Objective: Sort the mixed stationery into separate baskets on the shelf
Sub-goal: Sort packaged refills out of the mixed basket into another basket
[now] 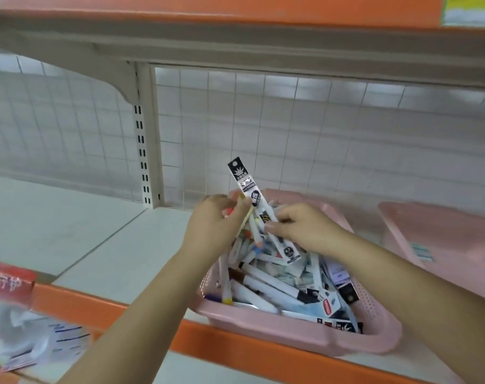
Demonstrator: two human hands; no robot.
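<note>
- Here, your left hand (216, 223) is curled round a small bunch of markers (254, 230), white barrels with coloured caps; it holds them just above the pink basket (291, 332).
- Your right hand (302, 228) pinches the long packet (247, 187) near its middle, fingertips on its black-and-white face; the packet tilts up and to the left, top end clear of the heap, lower end over the pile.
- The two hands sit just beside each other with the packet crossing between them; whether your left fingers also touch the packet cannot be told (the frame is blurred there).
- The pink basket sits at the front of the white shelf (69, 231), its near wall at the orange edge strip (235, 338); it is heaped with mixed stationery (277, 286), white markers and flat packets lying crosswise.
- To its right stands a second pink basket (443, 236), close but apart, only partly in view.
- Behind, a wire grid panel (263, 120) and a slotted upright (142, 139) close the back; the upper shelf (235, 42) hangs over the bay.
- At the lower left a red label (8, 278) sits on the edge strip; plastic-wrapped packs (36, 342) lie below it.
</note>
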